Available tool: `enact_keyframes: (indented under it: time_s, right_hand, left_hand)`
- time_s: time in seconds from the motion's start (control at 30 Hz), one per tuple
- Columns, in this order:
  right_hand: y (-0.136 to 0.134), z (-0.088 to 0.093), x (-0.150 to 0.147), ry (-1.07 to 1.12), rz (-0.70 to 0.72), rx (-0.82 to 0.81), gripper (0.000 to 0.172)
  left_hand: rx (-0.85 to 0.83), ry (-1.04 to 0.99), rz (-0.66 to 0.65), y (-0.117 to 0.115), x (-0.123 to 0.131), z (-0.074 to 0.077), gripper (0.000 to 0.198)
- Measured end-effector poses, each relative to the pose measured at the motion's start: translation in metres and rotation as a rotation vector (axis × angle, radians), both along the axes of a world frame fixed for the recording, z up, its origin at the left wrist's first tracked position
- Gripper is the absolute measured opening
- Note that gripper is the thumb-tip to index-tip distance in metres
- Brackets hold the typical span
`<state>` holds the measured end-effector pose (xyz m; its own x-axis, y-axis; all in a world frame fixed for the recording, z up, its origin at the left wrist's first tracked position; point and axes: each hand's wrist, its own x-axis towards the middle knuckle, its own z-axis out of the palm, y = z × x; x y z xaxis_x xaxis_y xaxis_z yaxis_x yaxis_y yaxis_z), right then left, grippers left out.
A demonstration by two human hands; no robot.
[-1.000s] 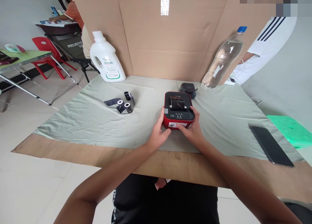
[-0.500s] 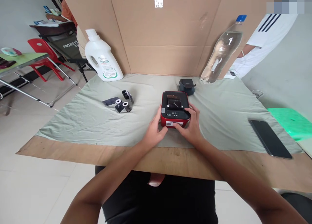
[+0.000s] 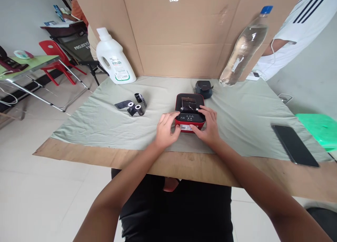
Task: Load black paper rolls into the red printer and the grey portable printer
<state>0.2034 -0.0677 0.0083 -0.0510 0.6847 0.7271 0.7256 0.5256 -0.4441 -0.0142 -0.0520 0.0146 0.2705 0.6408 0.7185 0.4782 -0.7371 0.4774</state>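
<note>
A small red and black label printer (image 3: pixel 190 110) sits in the middle of a grey-green cloth (image 3: pixel 100 121) on a wooden table. My left hand (image 3: pixel 165 130) grips its left front corner, fingers curled against the red side. Around its right front corner my right hand (image 3: pixel 209 127) is wrapped, thumb on the white label at the front and fingers over the top. Left of the printer lie several small black rolls (image 3: pixel 135 105). A small black device (image 3: pixel 203 88) stands just behind the printer.
A white jug (image 3: pixel 114 59) stands at the back left and a clear bottle (image 3: pixel 243 47) leans on the cardboard screen (image 3: pixel 179 34) at the back right. A black phone (image 3: pixel 294 144) lies at the right edge. A person in white stands behind right. Red chairs are at the left.
The camera view shifted slightly. My left hand slid further onto the printer's front left corner, and my right hand's fingers moved up over its top. The printer stayed where it was.
</note>
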Motion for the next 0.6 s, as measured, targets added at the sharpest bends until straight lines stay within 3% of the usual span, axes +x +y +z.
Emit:
enact_keyframes:
  time_s: [0.3, 0.6]
  right_hand:
    - [-0.001, 0.005, -0.002, -0.031, -0.036, 0.003, 0.054]
    - [-0.001, 0.009, -0.001, -0.082, -0.080, -0.010, 0.050]
  left_hand:
    - [-0.084, -0.129, -0.004, 0.020, 0.003, 0.003, 0.027]
    - [-0.143, -0.227, -0.097, 0.041, 0.001, 0.005, 0.028]
